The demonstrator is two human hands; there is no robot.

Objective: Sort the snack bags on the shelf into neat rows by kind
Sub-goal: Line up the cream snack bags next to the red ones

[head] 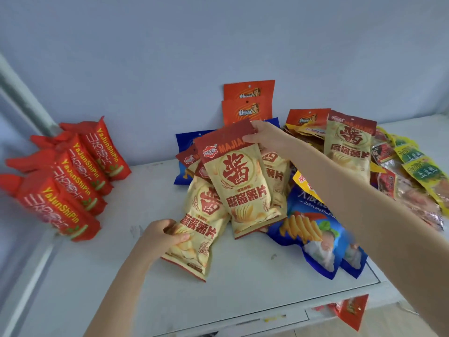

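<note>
My right hand (267, 138) pinches the top edge of a beige Majiang chip bag (240, 181) and holds it up over the pile. My left hand (161, 235) grips the lower left edge of a second beige chip bag (201, 229) lying flat on the white shelf (150, 288). More beige bags lie beneath them, and another beige bag (349, 149) leans at the right. Several red YaJunShiPin bags (73, 176) stand in a row at the left.
Blue chip bags (313, 229) lie under my right forearm. Orange bags (247, 103) lean on the back wall. Yellow-green and red small packs (413, 171) are heaped at the far right. A red pack (349, 310) hangs below the shelf's front edge.
</note>
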